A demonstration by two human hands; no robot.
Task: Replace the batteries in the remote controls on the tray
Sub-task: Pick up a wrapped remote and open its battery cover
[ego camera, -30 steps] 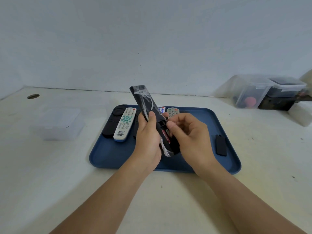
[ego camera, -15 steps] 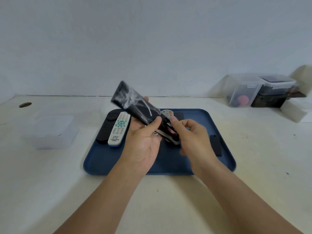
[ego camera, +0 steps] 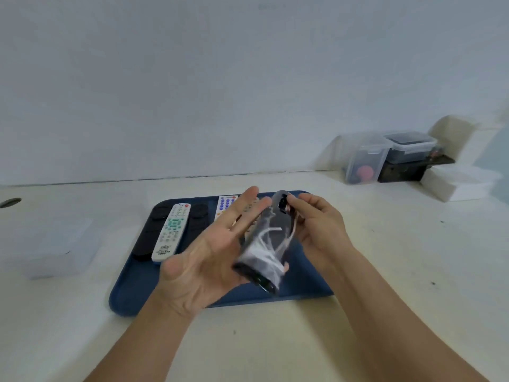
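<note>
A black remote (ego camera: 265,241) wrapped in clear plastic hangs blurred above the blue tray (ego camera: 129,293), its near end pointing toward me. My left hand (ego camera: 209,260) lies palm up under and beside it with fingers straight. My right hand (ego camera: 316,230) pinches the remote's far end between thumb and fingers. On the tray's left lie a white remote (ego camera: 172,232) with green buttons and two black remotes (ego camera: 150,232). A white remote with blue buttons (ego camera: 225,204) shows behind my left fingers. No battery is visible.
A clear plastic box (ego camera: 52,248) stands left of the tray. At the back right are clear lidded containers (ego camera: 366,161), one holding something red, a dark box (ego camera: 405,168) and white foam blocks (ego camera: 462,186). A round hole (ego camera: 10,202) sits at the table's far left.
The black remote has been turned round, its long end now toward me. My left hand has let go and opened flat beneath it. My right hand now holds the far end.
</note>
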